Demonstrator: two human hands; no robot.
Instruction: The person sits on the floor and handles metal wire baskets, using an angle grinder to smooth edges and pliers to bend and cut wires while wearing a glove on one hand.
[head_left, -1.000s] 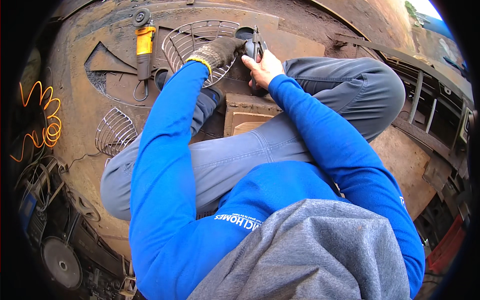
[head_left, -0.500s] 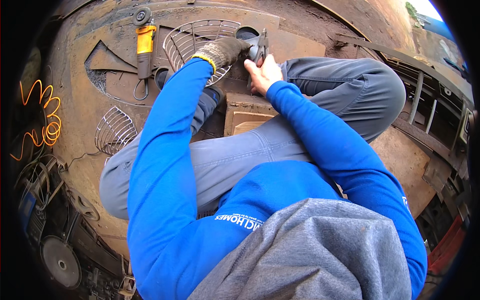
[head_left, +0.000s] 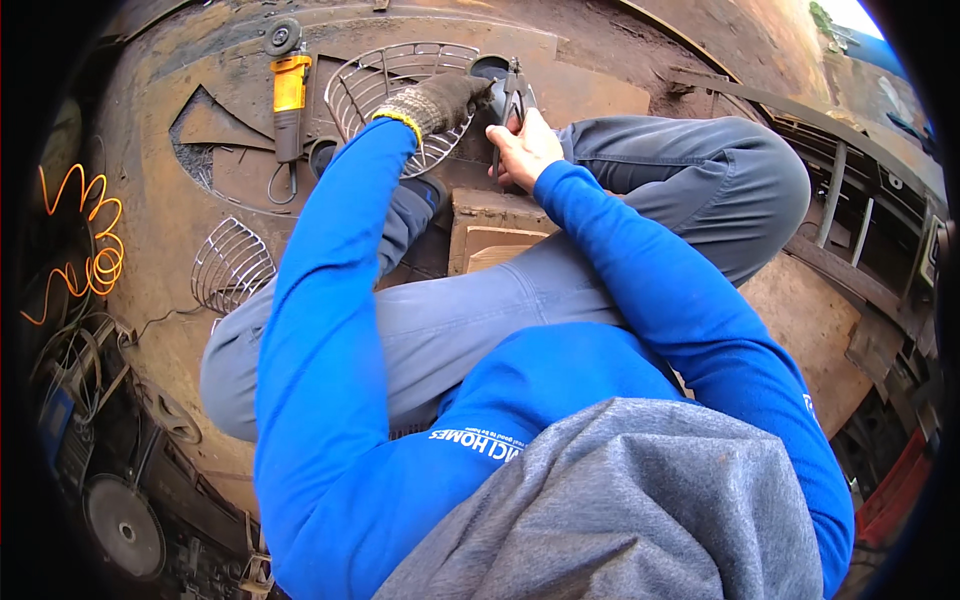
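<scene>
A knitted grey-brown work glove with a yellow cuff covers my left hand [head_left: 445, 102]. Its fingers are closed at the right side of a round metal wire basket [head_left: 385, 75]; the glove hides the exact grip. My right hand [head_left: 527, 152], bare, is wrapped around the handles of dark metal pliers [head_left: 515, 95]. The pliers' jaws point away from me, just right of the gloved fingertips. Behind the pliers is my shoe [head_left: 490, 68], dark and partly covered.
An angle grinder [head_left: 289, 95] with a yellow body lies at the far left. A second wire basket [head_left: 232, 265] sits by my left knee. Below my hands stands a wooden block [head_left: 497, 212]. An orange coiled hose [head_left: 104, 265] hangs at the left; a metal frame [head_left: 840, 190] lies at right.
The pliers have swung to a more upright angle and shifted slightly left. Both hands have moved a little left, and the larger wire basket has shifted slightly.
</scene>
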